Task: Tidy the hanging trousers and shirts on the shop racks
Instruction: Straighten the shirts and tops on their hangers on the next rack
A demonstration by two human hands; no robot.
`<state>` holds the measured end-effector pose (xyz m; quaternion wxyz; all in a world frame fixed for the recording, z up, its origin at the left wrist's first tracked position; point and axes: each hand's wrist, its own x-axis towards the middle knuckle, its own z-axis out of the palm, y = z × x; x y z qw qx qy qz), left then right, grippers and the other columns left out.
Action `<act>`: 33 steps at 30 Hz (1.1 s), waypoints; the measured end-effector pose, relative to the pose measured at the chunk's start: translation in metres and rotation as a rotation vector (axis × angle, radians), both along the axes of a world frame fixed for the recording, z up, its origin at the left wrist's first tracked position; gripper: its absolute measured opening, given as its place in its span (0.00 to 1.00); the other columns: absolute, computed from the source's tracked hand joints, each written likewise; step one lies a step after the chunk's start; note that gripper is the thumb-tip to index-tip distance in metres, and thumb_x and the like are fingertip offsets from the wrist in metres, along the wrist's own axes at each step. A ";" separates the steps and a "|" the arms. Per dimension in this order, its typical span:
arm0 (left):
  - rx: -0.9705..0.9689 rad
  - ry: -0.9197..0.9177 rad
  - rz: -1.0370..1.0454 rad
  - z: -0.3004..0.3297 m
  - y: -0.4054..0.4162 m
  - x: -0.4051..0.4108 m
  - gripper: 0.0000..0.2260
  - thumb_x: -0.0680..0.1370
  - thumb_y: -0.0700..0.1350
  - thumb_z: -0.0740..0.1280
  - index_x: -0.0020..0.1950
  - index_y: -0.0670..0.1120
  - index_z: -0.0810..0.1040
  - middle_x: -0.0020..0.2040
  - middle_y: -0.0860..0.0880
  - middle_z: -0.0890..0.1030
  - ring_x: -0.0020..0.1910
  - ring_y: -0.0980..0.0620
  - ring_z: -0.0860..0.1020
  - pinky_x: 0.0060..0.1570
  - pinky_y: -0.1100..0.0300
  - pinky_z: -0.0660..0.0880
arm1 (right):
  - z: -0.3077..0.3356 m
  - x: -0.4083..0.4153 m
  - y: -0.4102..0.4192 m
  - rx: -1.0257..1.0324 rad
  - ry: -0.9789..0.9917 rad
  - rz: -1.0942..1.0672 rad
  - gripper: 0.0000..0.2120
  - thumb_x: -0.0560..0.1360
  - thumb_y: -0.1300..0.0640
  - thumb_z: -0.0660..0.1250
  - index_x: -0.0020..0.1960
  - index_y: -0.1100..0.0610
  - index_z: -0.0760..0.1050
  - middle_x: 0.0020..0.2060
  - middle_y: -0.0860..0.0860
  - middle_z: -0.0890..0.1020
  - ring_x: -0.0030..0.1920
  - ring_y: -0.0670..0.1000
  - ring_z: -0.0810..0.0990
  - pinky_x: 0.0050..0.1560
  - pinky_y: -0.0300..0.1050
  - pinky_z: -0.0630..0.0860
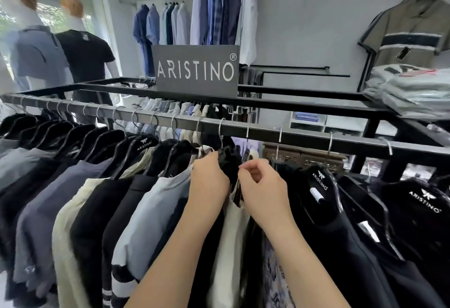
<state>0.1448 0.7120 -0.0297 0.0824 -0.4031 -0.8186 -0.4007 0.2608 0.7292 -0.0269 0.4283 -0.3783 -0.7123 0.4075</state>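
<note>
Hanging from the black rail (267, 135), the row of shirts runs left to right across your view, and the one you are working on is the black garment (227, 161) at the middle of the rail, on its hanger under the steel hook (221, 130). It lies directly ahead of and slightly above both of your hands, between them. Its long axis drops straight down from the hook, while its shoulder line runs away from you, across the rail.

Your left hand (209, 176) is touching it from the left, fingers curled over the bunched black cloth at the collar, gripping it. Your right hand (261, 183) sits just beside it on the right; thumb and forefinger (246, 165) are drawn together in a pinch at the edge of the dark fabric, the other fingers loosely curled. Whether that pinch holds cloth, a tag or the hanger neck cannot be told.

Both hands are about equally near. The left has the firmer hold; the right looks better placed for fine adjustment.

A cream shirt (226, 247) hangs directly beneath your wrists, and a black hanger (321, 186) printed with the shop's name hangs just right of your right hand. A grey brand sign (196, 69) stands on the rack top behind.
</note>
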 end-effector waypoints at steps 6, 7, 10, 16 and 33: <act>0.108 0.045 -0.047 -0.022 0.004 -0.016 0.12 0.73 0.32 0.62 0.53 0.39 0.79 0.44 0.40 0.83 0.46 0.40 0.79 0.38 0.66 0.58 | -0.011 0.013 -0.002 -0.011 -0.187 0.064 0.13 0.77 0.53 0.63 0.61 0.48 0.73 0.55 0.43 0.77 0.49 0.36 0.75 0.50 0.34 0.72; 0.099 0.067 -0.036 -0.023 0.003 -0.015 0.14 0.74 0.32 0.62 0.57 0.40 0.78 0.49 0.40 0.82 0.50 0.40 0.79 0.40 0.66 0.60 | -0.010 0.014 -0.002 -0.009 -0.214 0.069 0.14 0.77 0.53 0.62 0.62 0.47 0.72 0.55 0.42 0.77 0.49 0.36 0.75 0.50 0.33 0.72; 0.262 0.162 -0.071 -0.023 -0.007 0.007 0.18 0.75 0.31 0.63 0.65 0.37 0.75 0.63 0.39 0.77 0.64 0.42 0.74 0.61 0.63 0.64 | -0.010 0.016 -0.001 -0.023 -0.134 -0.010 0.10 0.76 0.53 0.63 0.57 0.47 0.75 0.50 0.42 0.81 0.46 0.39 0.80 0.45 0.33 0.76; 0.155 0.029 -0.362 -0.055 -0.021 0.053 0.31 0.77 0.37 0.63 0.78 0.46 0.56 0.70 0.44 0.69 0.69 0.47 0.69 0.62 0.63 0.65 | -0.014 0.035 0.009 0.156 -0.286 -0.405 0.13 0.71 0.47 0.69 0.41 0.51 0.66 0.33 0.47 0.77 0.36 0.51 0.76 0.37 0.48 0.73; 0.125 -0.162 -0.430 -0.044 -0.029 0.046 0.31 0.77 0.35 0.61 0.76 0.55 0.57 0.36 0.50 0.76 0.33 0.54 0.74 0.33 0.64 0.69 | -0.026 0.067 0.027 0.165 -0.405 -0.424 0.04 0.75 0.54 0.65 0.48 0.50 0.78 0.33 0.47 0.80 0.32 0.45 0.78 0.32 0.42 0.77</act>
